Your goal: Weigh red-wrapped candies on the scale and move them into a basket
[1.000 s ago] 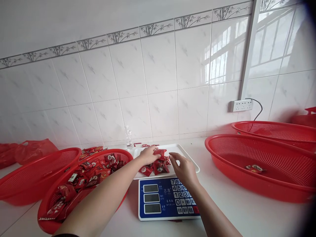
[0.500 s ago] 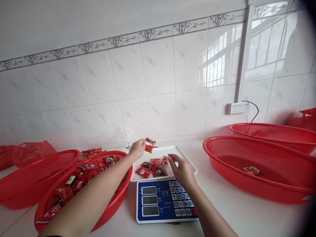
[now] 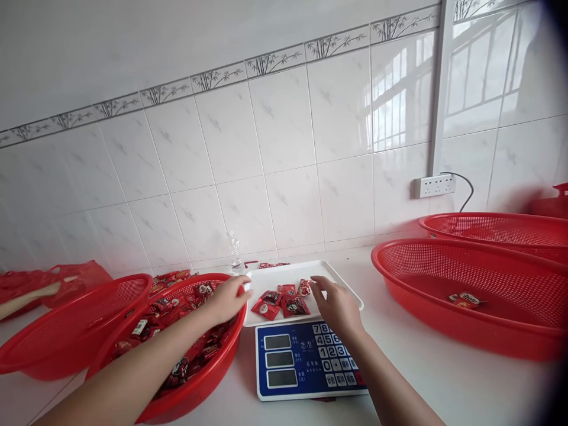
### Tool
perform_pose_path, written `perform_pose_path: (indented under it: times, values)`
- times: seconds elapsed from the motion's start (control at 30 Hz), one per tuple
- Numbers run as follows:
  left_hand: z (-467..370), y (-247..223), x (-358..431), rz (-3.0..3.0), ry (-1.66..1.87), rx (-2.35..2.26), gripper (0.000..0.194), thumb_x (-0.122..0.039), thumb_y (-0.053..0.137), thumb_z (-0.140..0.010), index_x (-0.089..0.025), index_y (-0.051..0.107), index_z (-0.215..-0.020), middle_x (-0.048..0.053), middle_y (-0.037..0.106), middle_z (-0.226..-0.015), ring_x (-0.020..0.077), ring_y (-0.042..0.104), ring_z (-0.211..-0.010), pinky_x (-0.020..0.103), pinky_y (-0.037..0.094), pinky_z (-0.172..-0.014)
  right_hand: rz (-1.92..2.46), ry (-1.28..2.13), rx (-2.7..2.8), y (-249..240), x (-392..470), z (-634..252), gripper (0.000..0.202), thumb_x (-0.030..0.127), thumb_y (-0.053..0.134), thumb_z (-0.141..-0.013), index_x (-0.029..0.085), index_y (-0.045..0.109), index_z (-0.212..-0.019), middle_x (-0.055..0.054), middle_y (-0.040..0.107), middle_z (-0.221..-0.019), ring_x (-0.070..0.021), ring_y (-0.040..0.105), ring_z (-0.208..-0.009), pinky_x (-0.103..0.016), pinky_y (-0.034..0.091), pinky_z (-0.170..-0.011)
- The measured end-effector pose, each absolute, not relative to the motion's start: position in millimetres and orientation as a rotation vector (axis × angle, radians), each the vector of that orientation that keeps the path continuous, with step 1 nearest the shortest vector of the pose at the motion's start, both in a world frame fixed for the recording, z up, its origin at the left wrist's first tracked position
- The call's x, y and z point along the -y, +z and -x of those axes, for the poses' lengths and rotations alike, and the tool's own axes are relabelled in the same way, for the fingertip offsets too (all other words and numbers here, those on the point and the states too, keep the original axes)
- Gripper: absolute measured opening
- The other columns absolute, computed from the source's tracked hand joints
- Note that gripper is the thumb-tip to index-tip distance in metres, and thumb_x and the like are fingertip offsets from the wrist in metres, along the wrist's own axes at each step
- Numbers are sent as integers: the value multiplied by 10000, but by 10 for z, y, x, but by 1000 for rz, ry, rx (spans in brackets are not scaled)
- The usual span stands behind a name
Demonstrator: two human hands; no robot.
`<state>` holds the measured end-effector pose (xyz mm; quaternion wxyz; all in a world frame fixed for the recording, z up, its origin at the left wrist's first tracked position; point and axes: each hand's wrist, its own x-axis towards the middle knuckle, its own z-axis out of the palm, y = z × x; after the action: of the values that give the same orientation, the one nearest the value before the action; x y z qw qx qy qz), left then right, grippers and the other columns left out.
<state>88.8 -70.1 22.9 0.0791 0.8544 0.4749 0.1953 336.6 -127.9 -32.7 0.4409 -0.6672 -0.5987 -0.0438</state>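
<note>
My left hand (image 3: 228,300) hovers between the candy-filled red basket (image 3: 222,361) and the tray's left rim, its thumb and fingers apart with nothing visible between them. Over the right side of the white scale tray (image 3: 326,272) is my right hand (image 3: 335,302), fingers loosely curved and parted. Its fingertips are close to a small red-and-white packet (image 3: 304,287); whether they touch it I cannot tell. Several red wrapped candies (image 3: 295,306) lie together on the tray. The blue scale panel (image 3: 306,361) is in front, its right side partly covered by my right forearm.
At right, a red basket (image 3: 426,319) holds a few packets (image 3: 465,300), with another basket (image 3: 497,225) behind. An additional red basket (image 3: 75,331) stands far left, near red bags (image 3: 82,278) and another person's forearm (image 3: 31,300). A clear bottle (image 3: 235,251) and red packets (image 3: 273,265) are behind the tray.
My left hand has let go of the red packets it held at the tray's back edge and drawn back leftward. Another person's forearm has appeared at far left. My right hand has barely moved.
</note>
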Motion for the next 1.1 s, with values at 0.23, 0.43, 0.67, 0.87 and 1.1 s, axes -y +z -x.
perform_pose_path:
  times: [0.23, 0.43, 0.67, 0.87, 1.1]
  values:
    - [-1671, 30, 789, -2355, 49, -1351, 913, -710, 399, -699, -225, 95, -1410, 110, 60, -1478, 290, 61, -1341, 455, 154, -1057, 1769, -209, 1511, -341, 1264, -3411, 331, 366, 346, -848, 257, 618, -1002, -23, 705, -831, -206, 642, -773, -307, 433, -626]
    - [-2017, -14, 634, -2479, 62, -1313, 881, -717, 401, -681, -340, 54, -1398, 64, -86, -1480, 337, -121, -1321, 632, 28, -982, 1729, -118, 1511, -331, 1255, -3413, 333, 397, 343, -851, 274, 611, -1007, 5, 703, -867, -204, 640, -789, -300, 431, -608]
    - [-2171, -112, 549, -2797, 290, -1152, 447, -574, 464, -728, -343, 531, -1105, 36, 527, -1160, 295, 411, -1133, 490, 322, -916, 1705, -49, 1482, -348, 1250, -3441, 356, 419, 329, -857, 269, 608, -1019, -1, 701, -870, -202, 638, -794, -300, 439, -623]
    - [-2160, -225, 426, -2749, 579, -1309, 291, -469, 514, -731, -252, 596, -906, 54, 573, -893, 236, 513, -950, 323, 422, -752, 1661, 16, 1428, -329, 1257, -3434, 359, 441, 332, -856, 267, 607, -1008, 1, 694, -890, -193, 632, -776, -296, 447, -626]
    - [-2181, -236, 255, -2543, 783, -1402, 111, -230, 522, -723, -234, 566, -826, -15, 613, -785, 132, 555, -706, 224, 389, -620, 1623, 46, 1374, -305, 1290, -3417, 336, 440, 351, -849, 269, 611, -979, 13, 695, -883, -172, 633, -778, -263, 440, -610]
